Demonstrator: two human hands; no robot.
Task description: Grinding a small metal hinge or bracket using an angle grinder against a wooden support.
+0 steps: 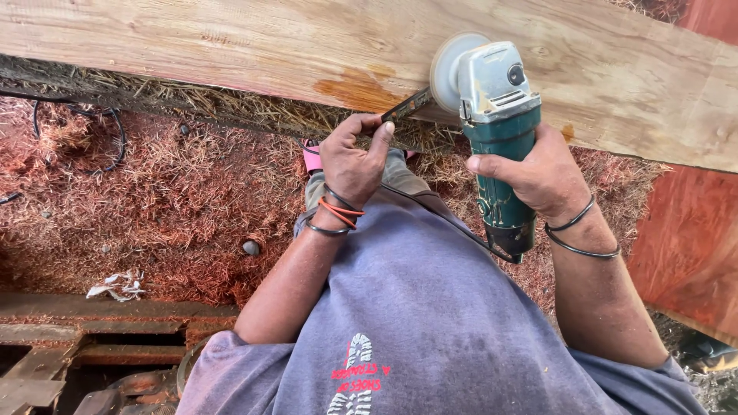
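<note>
My right hand [538,173] grips the green body of an angle grinder [496,131], whose grey head and round disc [446,69] point up against the lower edge of a long pale wooden plank [231,38]. My left hand [354,157] pinches a thin dark flat tool [406,105] that reaches to the disc's hub. Both wrists carry thin bands, black ones on the right, black and orange on the left. The grinder's black cable [461,230] runs down across my grey shirt.
Reddish wood shavings and straw [154,184] cover the ground under the plank. Black wires [77,115] lie at the left. Wooden beams and rusty parts [92,346] sit at lower left. A red-brown board [692,238] stands at the right.
</note>
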